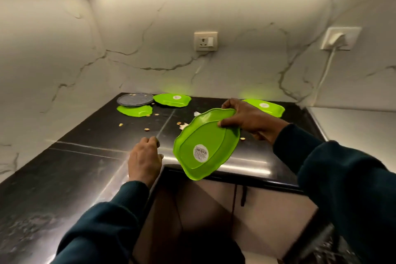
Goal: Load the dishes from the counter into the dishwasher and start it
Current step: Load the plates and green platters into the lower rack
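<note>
My right hand [246,119] grips the far rim of a green scalloped plate [205,143], held tilted above the counter's front edge with its stickered underside toward me. My left hand [145,159] rests on the dark counter [85,156], fingers curled, with nothing seen in it. Three more green plates lie on the counter: one at the back middle [172,99], one at the back right [266,106] partly behind my right hand, and one [135,111] partly under a grey round plate [135,99] at the back left. No dishwasher is in view.
Food crumbs [146,129] are scattered over the counter's middle. Marble walls close the corner, with a socket [206,41] at the back and a plugged-in white cable [325,70] at the right. Cabinet doors [267,210] sit below the counter edge.
</note>
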